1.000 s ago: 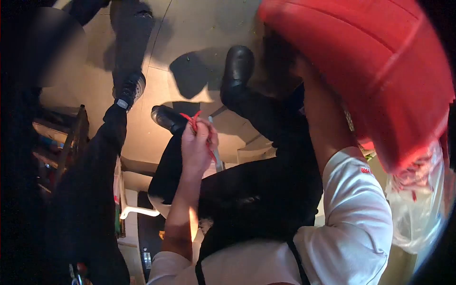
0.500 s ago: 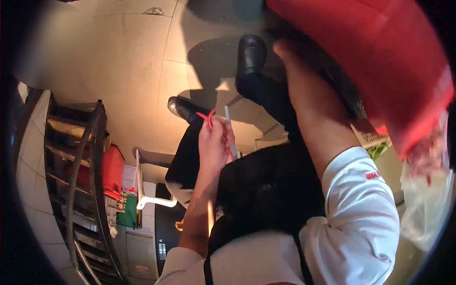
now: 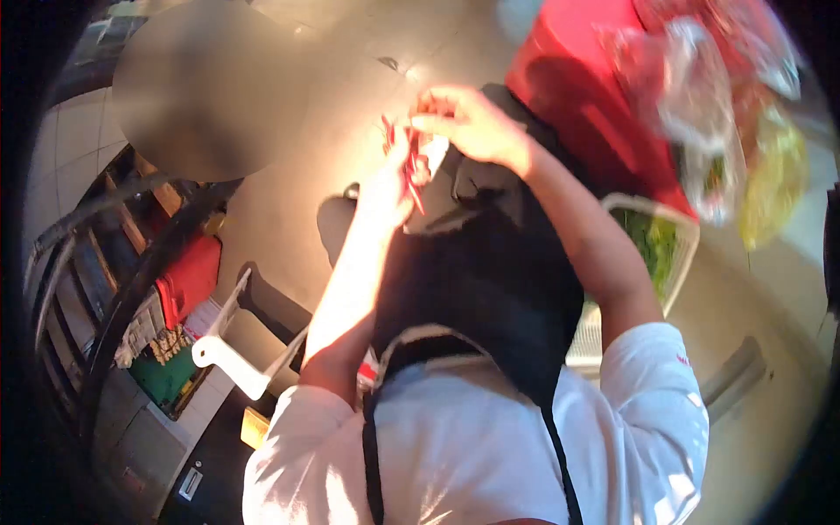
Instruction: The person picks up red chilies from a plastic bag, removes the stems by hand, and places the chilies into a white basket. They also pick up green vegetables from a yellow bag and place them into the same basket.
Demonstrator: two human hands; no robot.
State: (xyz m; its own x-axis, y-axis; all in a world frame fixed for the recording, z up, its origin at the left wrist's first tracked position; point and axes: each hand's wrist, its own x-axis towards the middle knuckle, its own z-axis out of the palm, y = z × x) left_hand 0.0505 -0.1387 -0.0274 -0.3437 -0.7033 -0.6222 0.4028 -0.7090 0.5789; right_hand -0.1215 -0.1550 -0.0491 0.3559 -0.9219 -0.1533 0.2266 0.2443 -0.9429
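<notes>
Several thin red strands (image 3: 415, 179) stick out above and below my left hand (image 3: 391, 191), which is closed around them. Their exact kind I cannot make out; they are narrow and pointed at the ends. My right hand (image 3: 472, 122) is beside the left one at the top of the strands, with its fingers curled in a pinch. What sits between those fingertips is hidden by glare. Both hands are in front of the black apron (image 3: 481, 280), in bright light.
To the right stand a red container (image 3: 595, 114), clear plastic bags (image 3: 696, 96), a yellow bag (image 3: 774, 175) and a white basket (image 3: 687, 254) of green leaves. On the left are a dark metal rack (image 3: 114, 350), a red bag (image 3: 191, 276) and a white frame-like piece (image 3: 232, 367).
My right hand has come from the red container at upper right to beside my left hand. My left hand has risen slightly, still around the red strands. The view has shifted.
</notes>
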